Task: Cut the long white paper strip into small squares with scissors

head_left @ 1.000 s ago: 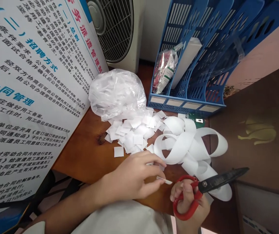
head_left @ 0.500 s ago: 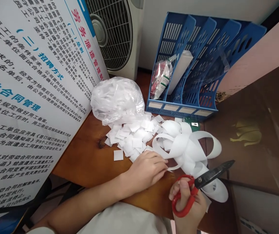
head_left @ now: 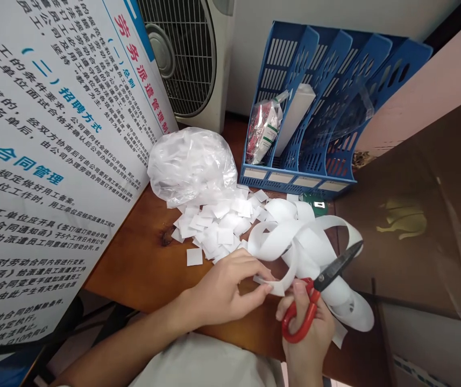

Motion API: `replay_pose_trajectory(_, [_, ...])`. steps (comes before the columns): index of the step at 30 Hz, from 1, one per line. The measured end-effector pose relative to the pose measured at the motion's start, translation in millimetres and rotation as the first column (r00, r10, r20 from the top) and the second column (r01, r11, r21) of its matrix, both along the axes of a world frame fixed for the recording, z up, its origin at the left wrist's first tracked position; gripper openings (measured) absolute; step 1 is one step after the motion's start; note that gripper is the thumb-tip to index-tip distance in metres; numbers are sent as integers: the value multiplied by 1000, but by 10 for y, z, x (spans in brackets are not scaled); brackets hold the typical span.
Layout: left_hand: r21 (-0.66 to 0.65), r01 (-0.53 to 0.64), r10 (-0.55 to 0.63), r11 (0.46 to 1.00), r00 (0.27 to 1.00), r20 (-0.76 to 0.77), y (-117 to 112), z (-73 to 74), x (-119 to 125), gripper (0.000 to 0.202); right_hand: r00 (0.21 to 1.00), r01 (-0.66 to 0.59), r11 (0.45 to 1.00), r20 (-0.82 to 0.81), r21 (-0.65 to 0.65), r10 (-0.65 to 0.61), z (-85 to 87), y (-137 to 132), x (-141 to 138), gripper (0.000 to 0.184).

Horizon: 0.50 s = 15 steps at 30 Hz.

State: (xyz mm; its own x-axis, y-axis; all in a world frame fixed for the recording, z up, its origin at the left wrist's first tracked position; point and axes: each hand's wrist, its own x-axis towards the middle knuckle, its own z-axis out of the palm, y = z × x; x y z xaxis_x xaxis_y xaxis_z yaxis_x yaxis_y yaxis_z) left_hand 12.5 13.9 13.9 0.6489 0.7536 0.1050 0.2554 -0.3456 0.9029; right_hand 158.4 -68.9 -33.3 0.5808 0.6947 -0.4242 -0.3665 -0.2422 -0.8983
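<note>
Between the thumb and fingers of my left hand [head_left: 234,285] is the end of a long white strip [head_left: 289,277], whose loops pile up behind my hands. My right hand [head_left: 309,328] has its fingers through the red handles of a pair of scissors [head_left: 337,267]. Their dark blades look closed and point up to the right, over the loops. A heap of small white cut squares [head_left: 214,226] spreads beyond my left hand, and one square [head_left: 194,257] lies apart from it on the wooden table [head_left: 149,269].
A clear plastic bag [head_left: 192,164] with white contents sits behind the heap. The blue file rack [head_left: 298,180] stands at the back, holding a small packet [head_left: 264,134] and a white box [head_left: 296,118]. A printed board [head_left: 52,161] leans at left; a fan [head_left: 185,59] stands behind.
My left hand has taken hold of the strip's end and drawn it up, its thumb now apart from the palm. The scissors have moved slightly left and up.
</note>
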Motion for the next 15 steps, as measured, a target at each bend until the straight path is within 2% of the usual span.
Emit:
replay_pose_trajectory(4, [-176,-27,28,984,1000,2,13,149,-167,12,983,-59,995,-171,86,73,177,192,-77,35])
replay_pose_trajectory(6, [-261,-121,119,958,993,-23,19,186,-251,13,987,-50,996,-146,79,61,257,302,-94,38])
replay_pose_trajectory(9, [-364,-249,264,897,965,-10,28,222,-371,12,997,74,990,-38,123,-70,332,433,-96,39])
replay_pose_trajectory(12, [-393,-231,295,890,949,109,28,233,-424,9,989,149,974,-2,174,-151,339,478,-116,38])
replay_pose_trajectory(15, [-371,-195,278,908,943,183,17,205,-355,7,997,79,978,-11,193,-78,293,430,-192,34])
